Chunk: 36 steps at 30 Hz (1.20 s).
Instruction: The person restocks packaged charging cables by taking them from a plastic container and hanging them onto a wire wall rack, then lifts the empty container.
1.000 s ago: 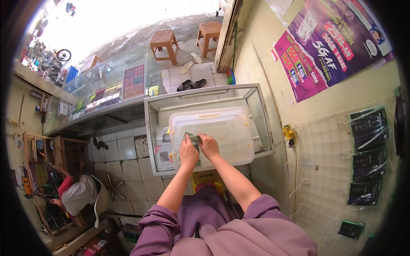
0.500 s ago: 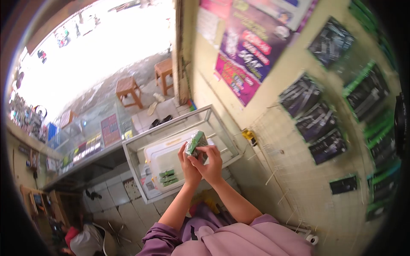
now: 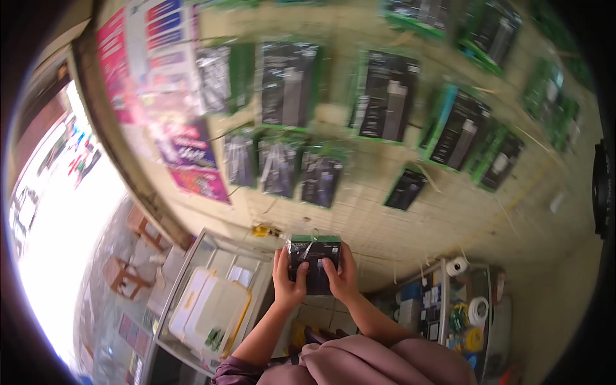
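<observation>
Between both hands is a stack of black packages with green edges (image 3: 314,266), held upright in clear plastic in front of the body. My left hand (image 3: 289,282) grips its left side, thumb on the front face. On the right side my right hand (image 3: 341,276) holds it the same way, thumb also on the front. Behind and above, similar black and green packages (image 3: 387,96) hang on a wire wall rack. To the lower left, small green packets (image 3: 214,339) lie on a white plastic box lid (image 3: 208,308).
A glass display case (image 3: 158,340) holds the white box at lower left. At lower right a glass cabinet (image 3: 443,308) contains tape rolls and boxes. Brown stools (image 3: 125,277) stand beyond the doorway frame at left. Posters (image 3: 186,151) cover the upper left wall.
The view has swung right toward the wall rack. Both hands have lifted the packages off the white box and away from it, and their black front faces now show.
</observation>
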Each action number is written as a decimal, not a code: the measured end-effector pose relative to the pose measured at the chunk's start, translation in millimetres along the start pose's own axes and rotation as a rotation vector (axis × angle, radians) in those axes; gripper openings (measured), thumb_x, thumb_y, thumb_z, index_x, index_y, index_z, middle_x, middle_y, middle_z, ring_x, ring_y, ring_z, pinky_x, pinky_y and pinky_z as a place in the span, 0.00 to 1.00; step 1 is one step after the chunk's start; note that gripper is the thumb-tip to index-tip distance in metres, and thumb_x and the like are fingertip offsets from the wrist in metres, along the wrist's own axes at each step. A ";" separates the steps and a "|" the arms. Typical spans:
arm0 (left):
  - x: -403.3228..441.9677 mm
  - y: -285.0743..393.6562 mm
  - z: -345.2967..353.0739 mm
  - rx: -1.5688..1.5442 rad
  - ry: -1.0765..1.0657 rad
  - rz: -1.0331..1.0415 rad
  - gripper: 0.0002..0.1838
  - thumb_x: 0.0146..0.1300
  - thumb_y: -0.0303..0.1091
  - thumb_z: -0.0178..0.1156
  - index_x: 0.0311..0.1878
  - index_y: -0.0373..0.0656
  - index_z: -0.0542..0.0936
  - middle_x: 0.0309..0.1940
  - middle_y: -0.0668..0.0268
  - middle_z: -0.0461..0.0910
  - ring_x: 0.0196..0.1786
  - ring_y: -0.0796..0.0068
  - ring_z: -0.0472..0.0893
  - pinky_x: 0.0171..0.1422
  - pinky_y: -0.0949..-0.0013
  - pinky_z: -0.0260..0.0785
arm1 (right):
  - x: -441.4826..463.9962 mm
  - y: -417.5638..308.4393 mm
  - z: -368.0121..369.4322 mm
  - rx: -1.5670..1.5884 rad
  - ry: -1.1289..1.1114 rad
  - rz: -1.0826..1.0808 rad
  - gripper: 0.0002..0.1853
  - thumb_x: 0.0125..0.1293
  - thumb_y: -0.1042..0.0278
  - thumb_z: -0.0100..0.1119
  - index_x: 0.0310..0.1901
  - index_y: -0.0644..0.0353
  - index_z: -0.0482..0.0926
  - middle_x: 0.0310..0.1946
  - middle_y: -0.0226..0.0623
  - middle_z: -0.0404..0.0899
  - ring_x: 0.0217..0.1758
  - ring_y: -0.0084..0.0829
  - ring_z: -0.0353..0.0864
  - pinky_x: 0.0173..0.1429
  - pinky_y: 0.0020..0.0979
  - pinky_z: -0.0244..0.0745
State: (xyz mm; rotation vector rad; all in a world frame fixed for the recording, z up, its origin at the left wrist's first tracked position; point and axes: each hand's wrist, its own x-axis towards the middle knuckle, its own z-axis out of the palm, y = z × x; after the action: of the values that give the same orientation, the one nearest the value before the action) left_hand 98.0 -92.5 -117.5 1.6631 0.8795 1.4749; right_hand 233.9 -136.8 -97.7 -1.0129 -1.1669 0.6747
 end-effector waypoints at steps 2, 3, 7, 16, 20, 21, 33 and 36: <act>8.3 12.4 37.1 -0.053 -0.044 0.120 0.28 0.63 0.25 0.64 0.65 0.29 0.69 0.45 0.53 0.73 0.45 0.58 0.78 0.49 0.64 0.72 | -11.4 -8.5 -35.8 -0.020 0.070 -0.041 0.23 0.74 0.71 0.54 0.67 0.67 0.64 0.55 0.38 0.74 0.55 0.23 0.73 0.62 0.28 0.68; 11.9 24.3 54.6 -0.077 -0.078 0.131 0.28 0.63 0.25 0.64 0.65 0.29 0.69 0.45 0.53 0.73 0.45 0.58 0.78 0.49 0.64 0.72 | -14.2 -13.1 -52.0 -0.022 0.091 -0.070 0.23 0.74 0.71 0.54 0.67 0.69 0.63 0.56 0.40 0.74 0.56 0.24 0.73 0.63 0.30 0.68; 22.0 55.5 115.0 -0.079 -0.254 0.145 0.32 0.66 0.22 0.61 0.72 0.32 0.63 0.55 0.55 0.71 0.53 0.64 0.78 0.55 0.67 0.74 | -12.2 -32.0 -103.9 -0.148 0.312 -0.130 0.20 0.75 0.71 0.52 0.64 0.68 0.65 0.53 0.38 0.75 0.53 0.23 0.74 0.60 0.28 0.69; 42.3 94.4 187.3 -0.089 -0.316 0.232 0.36 0.63 0.26 0.67 0.74 0.37 0.65 0.51 0.50 0.74 0.50 0.54 0.79 0.54 0.60 0.73 | 27.0 -61.9 -170.1 -0.100 0.474 -0.250 0.18 0.76 0.69 0.52 0.61 0.68 0.67 0.48 0.33 0.76 0.48 0.19 0.74 0.55 0.24 0.70; 44.5 81.2 203.6 -0.133 -0.289 0.230 0.34 0.64 0.25 0.65 0.73 0.37 0.65 0.51 0.50 0.74 0.50 0.54 0.78 0.55 0.60 0.72 | 33.8 -58.7 -179.1 -0.070 0.479 -0.192 0.18 0.76 0.68 0.53 0.61 0.67 0.67 0.48 0.33 0.77 0.47 0.18 0.74 0.54 0.23 0.71; 44.7 80.6 205.0 -0.130 -0.287 0.230 0.34 0.64 0.25 0.65 0.73 0.37 0.65 0.51 0.50 0.74 0.50 0.54 0.78 0.55 0.60 0.72 | 35.4 -56.2 -180.6 -0.067 0.475 -0.192 0.18 0.76 0.68 0.53 0.61 0.67 0.67 0.48 0.33 0.77 0.47 0.18 0.74 0.54 0.23 0.71; 40.2 56.6 219.6 -0.013 -0.149 0.507 0.31 0.65 0.22 0.59 0.71 0.31 0.64 0.50 0.51 0.72 0.46 0.64 0.75 0.48 0.67 0.69 | 35.0 -51.1 -198.9 -0.059 0.376 -0.289 0.19 0.75 0.68 0.54 0.61 0.69 0.67 0.48 0.35 0.77 0.49 0.20 0.74 0.55 0.25 0.71; 37.1 59.3 219.9 -0.029 -0.102 0.535 0.30 0.65 0.23 0.58 0.70 0.29 0.64 0.48 0.50 0.72 0.44 0.61 0.73 0.48 0.65 0.68 | 32.7 -54.7 -196.4 -0.044 0.353 -0.265 0.19 0.75 0.69 0.54 0.61 0.71 0.67 0.48 0.36 0.77 0.50 0.21 0.75 0.57 0.25 0.71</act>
State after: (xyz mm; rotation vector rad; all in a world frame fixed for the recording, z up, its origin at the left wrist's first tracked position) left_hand 321.8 -107.9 -63.7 2.0304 0.3629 1.7135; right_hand 427.3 -188.1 -47.0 -0.9474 -0.9832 0.2477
